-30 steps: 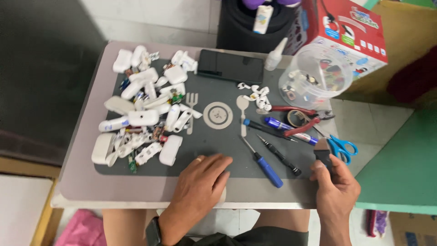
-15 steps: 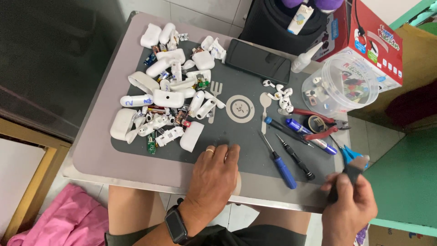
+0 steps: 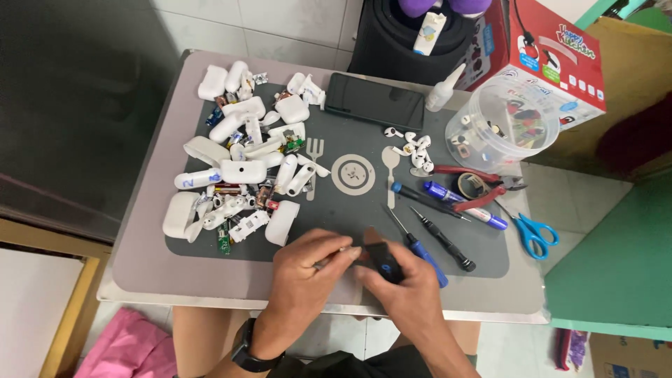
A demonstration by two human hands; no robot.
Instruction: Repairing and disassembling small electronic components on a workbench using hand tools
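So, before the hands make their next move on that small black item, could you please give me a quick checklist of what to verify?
1. Grip on the small black item: right hand holds it at the mat's near edge. Ok.
2. Left hand placement: fingertips meet the item, pinching something thin and metallic. Ok.
3. What that thin piece is: cannot tell.
4. Spare tools in reach: blue-handled screwdriver and black screwdriver lie just right of the hands. Ok.
5. Loose white parts: heaped at the mat's left, apart from the hands. Ok.
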